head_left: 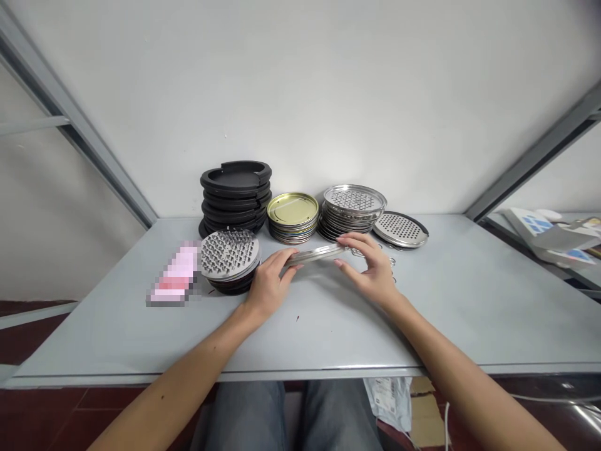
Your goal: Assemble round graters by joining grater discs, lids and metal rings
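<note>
Between my two hands a round metal disc [315,254] is held up over the table, seen nearly edge-on. My left hand [272,282] pinches its left rim, thumb below and fingers above. At its right edge my right hand [370,266] grips with thumb and fingertips. Close to my left wrist is a stack of round grater plates [230,254] with raised teeth. Several small wire rings or hooks [393,262] lie beside my right hand, partly hidden by it. The underside of the held disc does not show.
Along the wall stand a stack of black rings [236,194], gold-coloured lids [293,210] and silver-rimmed grater discs [355,200]. A perforated disc [401,229] lies at the right. A blurred-out pink object [176,275] is at the left. The grey table [469,300] ends near my lap.
</note>
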Available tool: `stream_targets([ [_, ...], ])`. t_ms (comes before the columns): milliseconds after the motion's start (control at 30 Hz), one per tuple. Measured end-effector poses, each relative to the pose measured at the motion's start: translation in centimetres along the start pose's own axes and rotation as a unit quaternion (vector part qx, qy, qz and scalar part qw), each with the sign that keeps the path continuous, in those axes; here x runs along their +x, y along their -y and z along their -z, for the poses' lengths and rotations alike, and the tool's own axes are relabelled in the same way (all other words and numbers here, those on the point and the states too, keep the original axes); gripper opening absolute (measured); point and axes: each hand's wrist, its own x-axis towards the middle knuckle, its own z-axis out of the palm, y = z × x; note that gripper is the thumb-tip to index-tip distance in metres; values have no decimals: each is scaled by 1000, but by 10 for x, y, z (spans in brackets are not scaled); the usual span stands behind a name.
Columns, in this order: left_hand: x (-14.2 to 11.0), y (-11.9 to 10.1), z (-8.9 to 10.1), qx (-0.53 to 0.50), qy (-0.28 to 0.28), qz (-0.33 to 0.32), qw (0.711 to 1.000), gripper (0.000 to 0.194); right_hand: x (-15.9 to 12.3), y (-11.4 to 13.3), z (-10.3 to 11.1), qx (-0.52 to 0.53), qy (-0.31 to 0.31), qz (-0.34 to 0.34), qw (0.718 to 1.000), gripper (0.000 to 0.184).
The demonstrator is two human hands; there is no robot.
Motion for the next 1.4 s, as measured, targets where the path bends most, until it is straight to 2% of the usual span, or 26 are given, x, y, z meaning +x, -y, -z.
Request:
stream_targets([
  [233,1,-2,1,9,5,-14,1000,24,-2,-7,1,-46,30,11,998,30],
  [400,4,-4,2,11,-32,-14,999,36,-4,-9,0,-40,28,8,999,28],
  [467,5,-3,1,9,-43,-1,999,47,-4,-9,-1,-28,19,4,999,28],
  [533,4,-2,-1,3,-30,15,999,54,-4,-8,-1,-9,0,1,1000,28],
  [633,2,0,-4,-12,-8,26,1000,55,-3,-6,0,18,-22,-11,1000,26],
  [700,2,0,-5,-22,-18,28,999,56,-3,-5,0,29,-26,-28,999,24],
  [767,2,1,-4,-20,-34,33,999,54,-2,-6,1,43,-37,-45,997,23],
  [867,3,0,-1,3,-44,40,998,40,-2,-11,2,71,-46,-75,994,24],
  [1033,3,-2,1,9,-50,22,998,30,-2,-18,1,75,-16,-111,991,31],
  [1100,2,-3,1,-3,-46,-3,999,30,-1,-15,1,40,0,-91,995,37],
  [1267,0,-3,0,-3,-31,-41,999,33,1,-3,2,-52,10,6,999,51],
  [1400,-2,-2,0,8,-6,-63,998,36,-2,-1,2,-72,15,52,996,49],
])
